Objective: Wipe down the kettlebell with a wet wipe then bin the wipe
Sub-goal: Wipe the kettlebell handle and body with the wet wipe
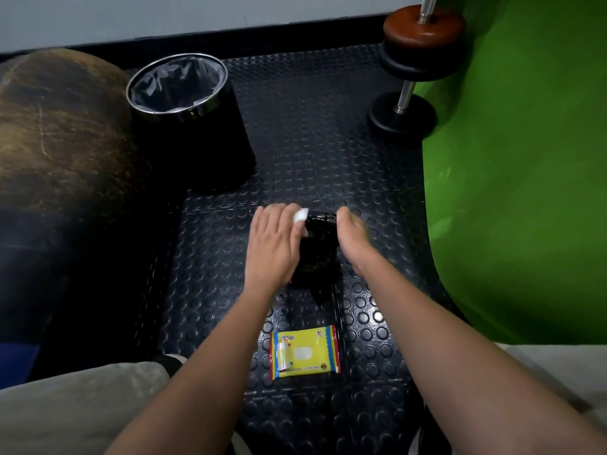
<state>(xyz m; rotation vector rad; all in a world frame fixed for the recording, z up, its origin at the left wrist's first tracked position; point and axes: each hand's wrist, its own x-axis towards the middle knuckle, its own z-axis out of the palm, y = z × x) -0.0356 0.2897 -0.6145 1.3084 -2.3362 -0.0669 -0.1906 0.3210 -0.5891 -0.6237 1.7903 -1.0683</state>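
Black and glossy, the kettlebell (320,244) stood on the studded floor mat (328,142) at centre frame, between both hands. The left hand (274,244) pressed a white wet wipe (301,215) against its upper left side; the right hand (353,236) cupped its right side. A lined bin (193,126) stood upper left, a yellow wipe packet (304,353) below.

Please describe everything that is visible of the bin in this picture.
The bin is round, with black walls that look glossy and a shiny metal ring at its rim. A grey plastic liner sits inside it; no wipe shows in the part of the inside that is visible. It stands upright on the studded dark floor mat, at the far left of the mat, beyond the left hand. Neither hand touches it.
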